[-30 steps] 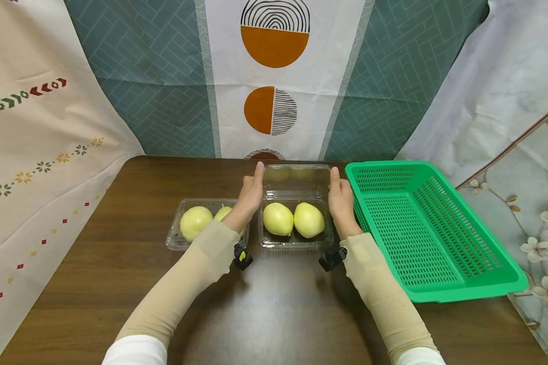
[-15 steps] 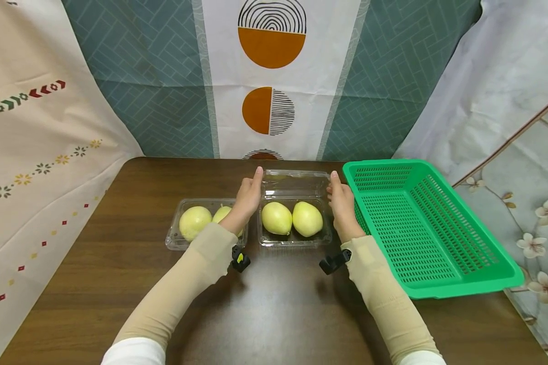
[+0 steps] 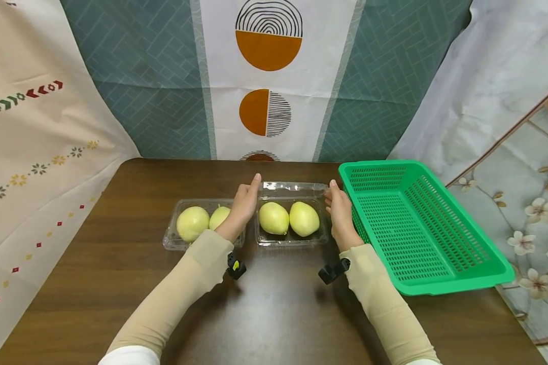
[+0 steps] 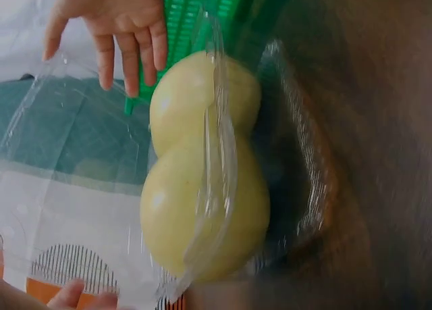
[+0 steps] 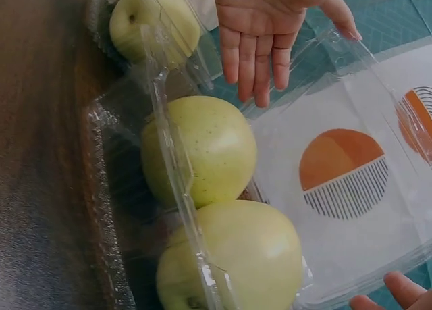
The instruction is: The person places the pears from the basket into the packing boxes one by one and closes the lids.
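In the head view, two pale yellow pears (image 3: 274, 218) lie side by side in a clear plastic clamshell box (image 3: 292, 243). Its hinged lid (image 3: 293, 186) stands raised at the back, between both hands. My left hand (image 3: 244, 205) is at the lid's left side, thumb up along its edge; the right wrist view shows that hand's fingers (image 5: 246, 60) straight. On the opposite side my right hand (image 3: 340, 210) has its thumb at the lid's corner, and its fingers (image 4: 128, 53) extend straight in the left wrist view. Neither palm is closed around anything.
To the left, a second clear box (image 3: 169, 242) holds two pears (image 3: 193, 223), one partly hidden by the left hand. A green slotted plastic basket (image 3: 426, 238) stands close beside the right hand. The brown wooden table (image 3: 274, 314) meets a patterned cloth backdrop (image 3: 164, 101).
The box lid has tilted up and toward me, so it looks narrower in the head view. Both hands have come slightly nearer along with it. The pears have stayed in place.
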### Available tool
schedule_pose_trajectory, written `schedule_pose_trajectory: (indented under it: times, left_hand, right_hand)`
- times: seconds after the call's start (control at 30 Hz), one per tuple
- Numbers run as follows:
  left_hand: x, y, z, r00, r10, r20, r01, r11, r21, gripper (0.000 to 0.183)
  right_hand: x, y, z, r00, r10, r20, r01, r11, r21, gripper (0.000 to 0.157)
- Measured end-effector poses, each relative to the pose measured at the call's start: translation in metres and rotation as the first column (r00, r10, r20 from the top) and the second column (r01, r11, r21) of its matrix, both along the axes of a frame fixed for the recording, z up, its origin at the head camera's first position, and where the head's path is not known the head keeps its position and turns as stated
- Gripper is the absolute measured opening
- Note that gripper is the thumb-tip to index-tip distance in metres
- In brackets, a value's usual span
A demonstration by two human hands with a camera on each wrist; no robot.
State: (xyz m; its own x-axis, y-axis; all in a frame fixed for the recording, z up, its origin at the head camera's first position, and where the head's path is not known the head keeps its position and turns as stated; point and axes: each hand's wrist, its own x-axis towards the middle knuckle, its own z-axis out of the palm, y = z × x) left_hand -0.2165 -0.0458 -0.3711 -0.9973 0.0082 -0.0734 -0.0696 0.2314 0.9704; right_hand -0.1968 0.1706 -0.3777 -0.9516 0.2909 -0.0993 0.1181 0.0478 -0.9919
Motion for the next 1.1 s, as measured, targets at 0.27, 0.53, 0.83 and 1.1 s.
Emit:
schedule_pose_trajectory:
  times: [0.27,0.53,0.83,1.1]
  left_hand:
    - [0.016,-0.002,-0.002,0.999,-0.009,0.048,0.008,0.999,0.031,0.067]
    - [0.019,-0.003,-0.001,0.976,-0.073,0.206,0.062,0.996,0.062,0.074]
    - [0.027,0.002,0.001,0.952,-0.085,0.295,0.080,0.996,0.027,0.075]
    - [0.041,0.004,-0.005,0.923,-0.089,0.375,0.018,0.982,0.187,0.073]
  right_hand:
    - [0.009,-0.004,-0.005,0.999,-0.041,-0.019,0.041,0.999,-0.023,0.054]
    - [0.018,-0.007,-0.009,0.997,-0.038,0.064,0.037,0.999,0.025,0.066]
    - [0.032,0.002,-0.018,0.980,0.028,0.199,-0.047,0.995,0.090,0.082]
    - [0.042,0.003,-0.030,0.965,0.051,0.257,-0.073,0.995,0.074,0.090]
